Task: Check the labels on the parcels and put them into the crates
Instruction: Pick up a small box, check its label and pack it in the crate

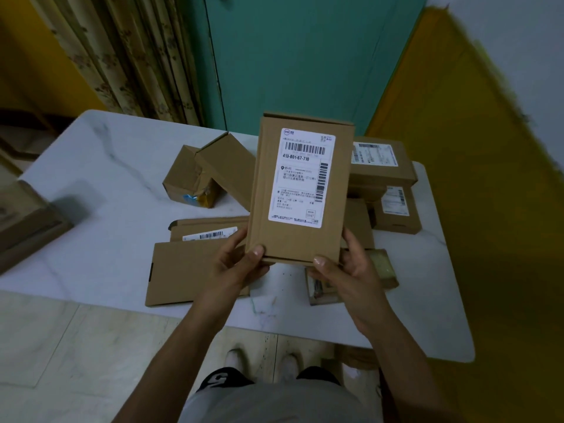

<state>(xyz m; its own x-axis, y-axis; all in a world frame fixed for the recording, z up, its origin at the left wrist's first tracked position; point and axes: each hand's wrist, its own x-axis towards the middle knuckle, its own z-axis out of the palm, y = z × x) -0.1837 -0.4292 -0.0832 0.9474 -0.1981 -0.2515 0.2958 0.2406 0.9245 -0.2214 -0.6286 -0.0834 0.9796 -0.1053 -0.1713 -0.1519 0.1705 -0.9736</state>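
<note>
Left hand (235, 267) and right hand (348, 279) pinch the parcel (305, 242) at 6 o'clock; we leave its label (302, 178) uncovered.

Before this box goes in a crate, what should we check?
1. Grip: left hand and right hand hold the parcel by its bottom corners: ok.
2. Label faces the camera: ok.
3. Number 413-B01-67-710 readable: ok.
4. Small print readable: not ok, blurred.
5. Crate in view: cannot tell; the brown container at the left may be one.
</note>
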